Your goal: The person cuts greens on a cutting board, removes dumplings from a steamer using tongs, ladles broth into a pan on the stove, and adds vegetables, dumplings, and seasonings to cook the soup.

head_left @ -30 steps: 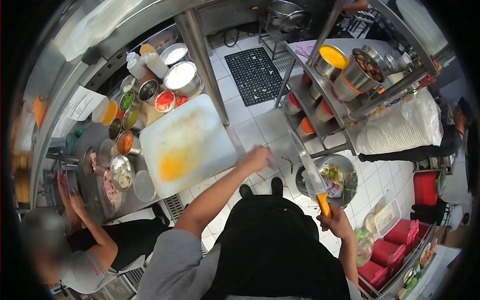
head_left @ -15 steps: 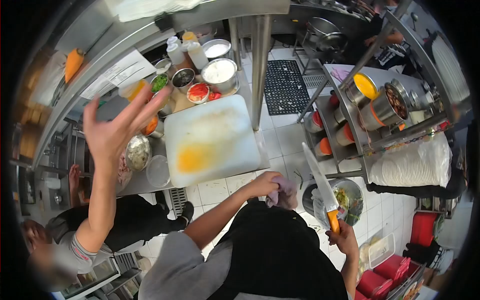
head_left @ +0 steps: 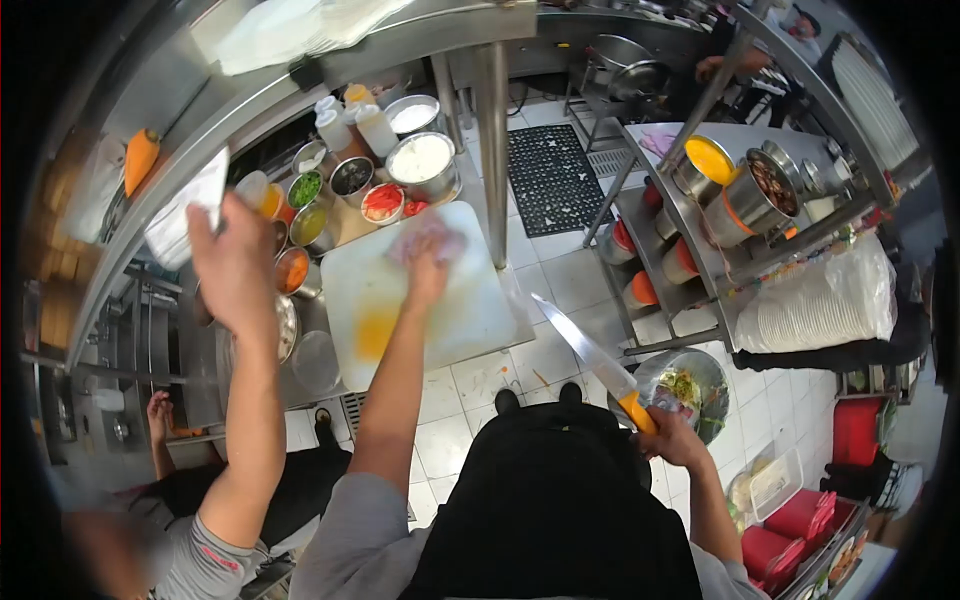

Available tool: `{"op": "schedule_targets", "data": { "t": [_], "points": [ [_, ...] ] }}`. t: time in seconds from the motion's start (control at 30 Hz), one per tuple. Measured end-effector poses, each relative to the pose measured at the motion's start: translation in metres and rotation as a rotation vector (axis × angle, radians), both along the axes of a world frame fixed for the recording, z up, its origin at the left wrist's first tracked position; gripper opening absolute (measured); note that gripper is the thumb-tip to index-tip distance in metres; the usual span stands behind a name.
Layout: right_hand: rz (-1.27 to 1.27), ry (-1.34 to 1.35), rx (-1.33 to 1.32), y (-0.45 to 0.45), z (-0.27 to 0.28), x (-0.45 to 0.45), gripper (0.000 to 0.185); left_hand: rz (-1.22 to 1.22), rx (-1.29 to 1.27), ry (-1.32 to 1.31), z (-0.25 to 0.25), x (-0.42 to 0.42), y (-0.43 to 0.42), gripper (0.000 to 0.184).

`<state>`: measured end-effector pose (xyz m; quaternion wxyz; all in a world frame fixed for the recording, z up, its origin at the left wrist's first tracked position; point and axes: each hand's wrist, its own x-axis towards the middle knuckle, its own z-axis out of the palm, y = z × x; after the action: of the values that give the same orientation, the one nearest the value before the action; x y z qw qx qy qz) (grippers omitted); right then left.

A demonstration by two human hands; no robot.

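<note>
My left hand (head_left: 428, 272) presses a purple cloth (head_left: 428, 240) against the upper part of a white cutting board (head_left: 465, 315); hand and cloth are blurred by motion. A yellow stain (head_left: 375, 333) marks the lower left of the board. In my right hand (head_left: 668, 437) is the orange handle of a large knife (head_left: 590, 352), its blade pointing up and left over the floor, to the right of the board. Small metal containers with red pieces (head_left: 383, 203), chopped greens (head_left: 305, 188) and orange contents (head_left: 292, 271) stand beyond and left of the board.
A co-worker's raised hand (head_left: 232, 262) is at the left, by a white paper (head_left: 190, 210). Squeeze bottles (head_left: 376, 130) stand behind the containers. A metal post (head_left: 492, 150) rises near the board's right corner. A bin with scraps (head_left: 708, 400) stands beyond my right hand.
My left hand has moved from in front of my apron up onto the board with the cloth. The knife has tilted further left. The co-worker's hand has reached the paper.
</note>
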<state>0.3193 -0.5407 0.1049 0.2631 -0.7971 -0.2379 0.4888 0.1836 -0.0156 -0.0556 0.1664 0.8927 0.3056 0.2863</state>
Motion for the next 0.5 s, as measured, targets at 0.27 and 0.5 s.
{"op": "schedule_targets", "data": {
  "t": [0.27,0.5],
  "points": [
    [0.194,-0.138,0.135,0.027,0.008,0.032,0.03,-0.111,-1.67,-0.253,0.069,-0.094,-0.135,0.052],
    [0.557,-0.258,0.439,0.186,-0.061,0.027,0.036,-0.318,-1.866,-1.073,0.111,-0.047,-0.21,0.059]
  ]
}}
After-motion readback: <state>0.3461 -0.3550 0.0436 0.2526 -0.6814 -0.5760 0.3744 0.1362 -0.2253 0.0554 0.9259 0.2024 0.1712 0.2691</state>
